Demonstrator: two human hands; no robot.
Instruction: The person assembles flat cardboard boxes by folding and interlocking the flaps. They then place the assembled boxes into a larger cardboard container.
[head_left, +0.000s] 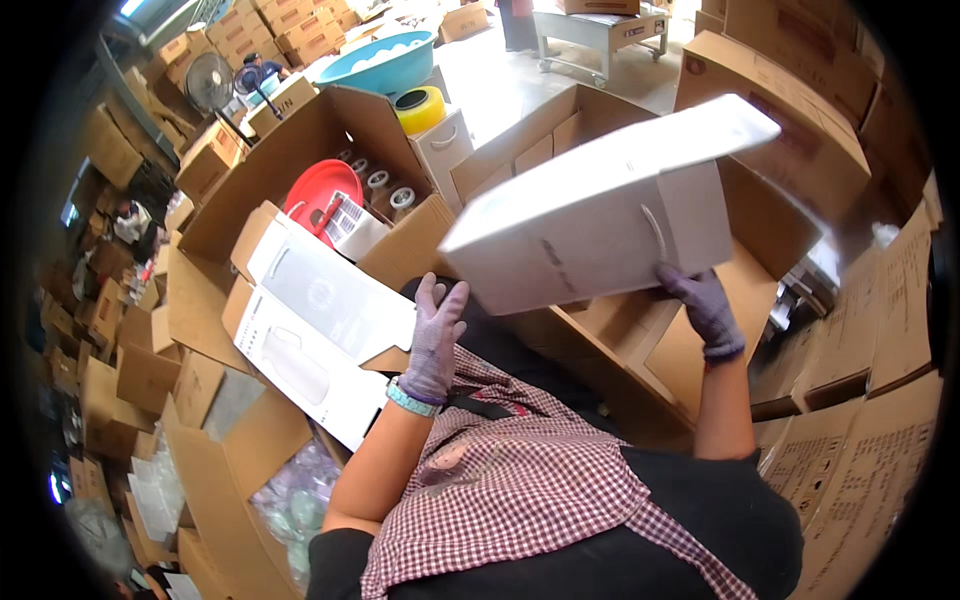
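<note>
My right hand [705, 308], in a purple-grey glove, grips a white carton box [590, 240] by the lower edge near its right end. The box is tilted, with its lid flap raised and a cord handle on its side. My left hand [434, 340], gloved too, is raised with fingers apart just left of the box and holds nothing. Beside it lie flat white printed cartons [310, 340], resting on an open cardboard box's flap. Below the white box stands another open cardboard box [640, 345], partly hidden by it.
At the left, a cardboard box [265, 145] contains a red round plastic item [325, 190] and several white-ringed tops. A yellow tape roll [419, 110] sits on a white box behind. Stacked cartons [850, 420] line the right; a lower-left box has plastic-wrapped items [300, 500]. A person [262, 68] is far back.
</note>
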